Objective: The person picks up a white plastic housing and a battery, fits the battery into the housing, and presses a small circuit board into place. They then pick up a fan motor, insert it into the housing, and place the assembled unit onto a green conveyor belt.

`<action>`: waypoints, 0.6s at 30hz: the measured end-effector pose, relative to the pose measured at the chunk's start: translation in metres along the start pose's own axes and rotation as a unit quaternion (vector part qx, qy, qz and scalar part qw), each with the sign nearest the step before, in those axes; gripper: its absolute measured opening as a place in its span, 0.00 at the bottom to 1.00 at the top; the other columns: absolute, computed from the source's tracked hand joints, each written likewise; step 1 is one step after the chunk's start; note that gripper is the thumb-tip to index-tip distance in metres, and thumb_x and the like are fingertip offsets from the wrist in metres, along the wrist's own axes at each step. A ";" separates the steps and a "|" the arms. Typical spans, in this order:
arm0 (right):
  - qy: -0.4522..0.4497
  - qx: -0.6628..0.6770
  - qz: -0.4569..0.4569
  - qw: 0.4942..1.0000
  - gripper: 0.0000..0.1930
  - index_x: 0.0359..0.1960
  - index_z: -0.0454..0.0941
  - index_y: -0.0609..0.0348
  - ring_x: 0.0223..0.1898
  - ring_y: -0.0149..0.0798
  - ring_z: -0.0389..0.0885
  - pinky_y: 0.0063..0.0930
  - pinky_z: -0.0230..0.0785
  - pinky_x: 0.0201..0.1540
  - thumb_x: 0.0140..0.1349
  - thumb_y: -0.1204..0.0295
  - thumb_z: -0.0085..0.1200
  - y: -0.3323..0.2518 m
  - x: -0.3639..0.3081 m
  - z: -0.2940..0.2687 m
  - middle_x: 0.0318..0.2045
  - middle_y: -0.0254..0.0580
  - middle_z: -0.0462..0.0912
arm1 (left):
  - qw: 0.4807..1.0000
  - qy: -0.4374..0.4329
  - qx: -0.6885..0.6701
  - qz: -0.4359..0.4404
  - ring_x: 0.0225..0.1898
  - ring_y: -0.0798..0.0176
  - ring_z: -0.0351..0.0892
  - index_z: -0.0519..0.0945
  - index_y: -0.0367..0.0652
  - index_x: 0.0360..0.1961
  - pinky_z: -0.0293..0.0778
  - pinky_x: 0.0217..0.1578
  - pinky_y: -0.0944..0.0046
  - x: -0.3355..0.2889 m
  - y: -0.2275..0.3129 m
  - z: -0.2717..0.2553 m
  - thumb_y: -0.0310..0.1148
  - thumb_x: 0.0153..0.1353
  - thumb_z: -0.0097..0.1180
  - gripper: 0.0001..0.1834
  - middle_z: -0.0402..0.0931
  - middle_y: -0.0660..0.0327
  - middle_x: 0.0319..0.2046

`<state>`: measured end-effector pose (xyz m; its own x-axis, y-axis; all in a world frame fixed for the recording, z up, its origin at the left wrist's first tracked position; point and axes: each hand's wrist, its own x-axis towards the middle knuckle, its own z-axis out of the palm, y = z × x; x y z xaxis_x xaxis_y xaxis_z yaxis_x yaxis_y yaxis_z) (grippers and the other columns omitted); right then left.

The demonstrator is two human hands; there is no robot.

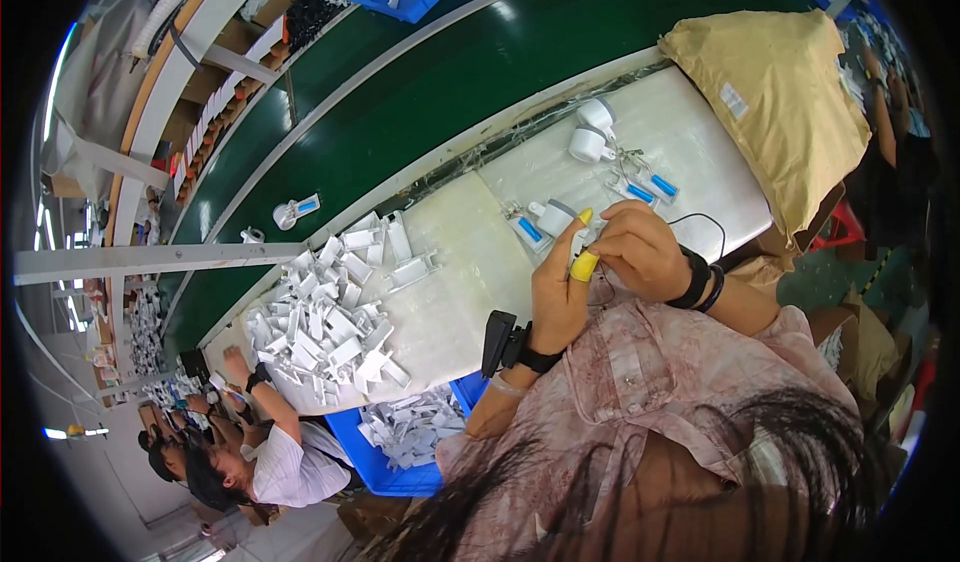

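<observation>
My left hand [560, 297] wears yellow finger covers on its thumb and a finger. Its fingers pinch a small white plastic part [577, 246], largely covered by the hands. My right hand [645, 250] meets it from the right, fingers bent and pressed together at the same part; exactly what they grip is hidden. Just beyond my hands lie a white round housing with a grey rim [553, 216] and a small blue-and-white module [529, 230]. Farther off are two similar round housings [590, 143] and more blue modules [662, 185] with thin wires.
A heap of white plastic brackets [325, 317] covers the left of the pale work table [465, 312]. Below it stands a blue bin [385, 477] of white parts. A green conveyor [400, 147] runs behind. Brown paper [790, 92] lies at right; a co-worker [290, 467] sits at left.
</observation>
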<state>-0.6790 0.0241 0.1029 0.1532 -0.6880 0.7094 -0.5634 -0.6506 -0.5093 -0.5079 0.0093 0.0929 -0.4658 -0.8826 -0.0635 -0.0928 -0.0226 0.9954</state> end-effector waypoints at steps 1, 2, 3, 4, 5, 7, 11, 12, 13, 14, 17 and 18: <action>0.015 -0.009 0.014 1.000 0.14 0.33 0.78 0.61 0.36 0.48 0.78 0.37 0.72 0.41 0.42 0.82 0.65 0.000 -0.002 0.004 0.29 0.42 0.77 | 1.000 0.002 0.011 0.011 0.42 0.59 0.79 0.68 0.33 0.60 0.73 0.43 0.66 0.002 -0.001 0.000 0.26 0.65 0.47 0.22 0.77 0.49 0.48; 0.017 -0.011 0.016 1.000 0.14 0.33 0.78 0.61 0.36 0.48 0.78 0.37 0.72 0.41 0.42 0.82 0.65 0.000 -0.002 0.006 0.29 0.42 0.77 | 1.000 -0.002 0.011 0.011 0.42 0.59 0.79 0.68 0.33 0.60 0.73 0.43 0.66 0.002 0.001 -0.001 0.26 0.65 0.47 0.22 0.77 0.49 0.48; 0.014 -0.010 0.022 1.000 0.13 0.33 0.78 0.61 0.36 0.48 0.78 0.37 0.71 0.41 0.44 0.81 0.65 0.000 -0.003 0.009 0.29 0.42 0.77 | 1.000 -0.005 0.001 -0.029 0.34 0.64 0.78 0.68 0.35 0.60 0.72 0.35 0.70 0.003 0.005 -0.004 0.27 0.67 0.46 0.21 0.78 0.52 0.42; 0.010 -0.010 0.029 0.999 0.11 0.33 0.79 0.60 0.35 0.48 0.78 0.36 0.71 0.40 0.45 0.80 0.64 0.002 -0.004 0.010 0.29 0.42 0.77 | 0.998 -0.009 -0.009 -0.068 0.26 0.68 0.77 0.68 0.37 0.61 0.71 0.27 0.73 0.004 0.007 -0.005 0.28 0.68 0.45 0.21 0.78 0.56 0.37; 0.013 -0.014 0.032 0.999 0.11 0.33 0.79 0.60 0.35 0.48 0.78 0.36 0.71 0.40 0.45 0.80 0.64 0.006 -0.004 0.010 0.29 0.42 0.77 | 0.998 -0.015 -0.008 -0.068 0.26 0.68 0.77 0.68 0.37 0.61 0.71 0.27 0.73 0.006 0.002 -0.007 0.28 0.68 0.45 0.21 0.78 0.56 0.37; -0.061 0.042 0.053 0.996 0.09 0.34 0.79 0.59 0.34 0.46 0.78 0.35 0.70 0.38 0.49 0.79 0.63 0.015 -0.001 0.009 0.31 0.42 0.79 | 0.991 -0.021 -0.095 -0.087 0.17 0.75 0.68 0.68 0.40 0.61 0.63 0.18 0.76 0.009 -0.017 -0.012 0.32 0.70 0.43 0.20 0.75 0.61 0.29; -0.096 0.048 0.123 0.987 0.07 0.34 0.79 0.60 0.33 0.46 0.78 0.35 0.70 0.38 0.54 0.77 0.61 0.051 -0.002 -0.012 0.31 0.43 0.80 | 0.979 -0.016 -0.166 -0.121 0.18 0.72 0.71 0.66 0.42 0.61 0.67 0.18 0.73 0.034 -0.031 -0.038 0.35 0.71 0.41 0.20 0.75 0.59 0.29; -0.073 0.013 0.184 0.980 0.06 0.35 0.79 0.61 0.32 0.47 0.78 0.34 0.70 0.37 0.55 0.77 0.60 0.065 -0.009 -0.016 0.31 0.45 0.80 | 0.984 0.008 -0.148 -0.104 0.18 0.70 0.73 0.69 0.41 0.54 0.70 0.17 0.72 0.046 -0.031 -0.048 0.39 0.71 0.41 0.17 0.76 0.59 0.28; -0.049 -0.024 0.244 0.968 0.06 0.35 0.79 0.62 0.32 0.47 0.78 0.34 0.70 0.37 0.56 0.77 0.60 0.077 -0.016 -0.020 0.30 0.46 0.80 | 0.987 0.031 -0.130 -0.086 0.19 0.69 0.75 0.71 0.41 0.48 0.72 0.17 0.70 0.059 -0.034 -0.059 0.43 0.71 0.41 0.17 0.77 0.59 0.27; -0.050 -0.028 0.249 0.967 0.06 0.35 0.79 0.62 0.32 0.47 0.78 0.34 0.70 0.37 0.56 0.77 0.60 0.087 -0.021 -0.024 0.30 0.46 0.80 | 0.988 0.042 -0.121 -0.086 0.19 0.69 0.75 0.71 0.41 0.48 0.73 0.16 0.70 0.073 -0.042 -0.071 0.43 0.71 0.40 0.17 0.77 0.58 0.27; -0.036 -0.040 0.343 0.938 0.05 0.35 0.79 0.63 0.30 0.48 0.78 0.33 0.71 0.35 0.58 0.76 0.58 0.111 -0.033 -0.032 0.30 0.47 0.80 | 0.991 0.084 -0.070 -0.072 0.19 0.69 0.74 0.65 0.41 0.57 0.73 0.16 0.70 0.119 -0.055 -0.115 0.36 0.71 0.39 0.17 0.75 0.58 0.28; -0.056 -0.065 0.358 0.930 0.05 0.35 0.79 0.63 0.31 0.48 0.78 0.33 0.71 0.35 0.58 0.76 0.58 0.119 -0.039 -0.031 0.30 0.47 0.80 | 0.992 0.098 -0.042 -0.070 0.19 0.69 0.74 0.65 0.40 0.55 0.73 0.16 0.70 0.135 -0.063 -0.130 0.37 0.70 0.40 0.17 0.75 0.58 0.28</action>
<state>-0.7774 -0.0160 0.0296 -0.2193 -0.9637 0.1521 -0.6461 0.0267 -0.7628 -0.4508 -0.1692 0.0312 -0.2721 -0.9425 -0.1939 -0.0661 -0.1827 0.9809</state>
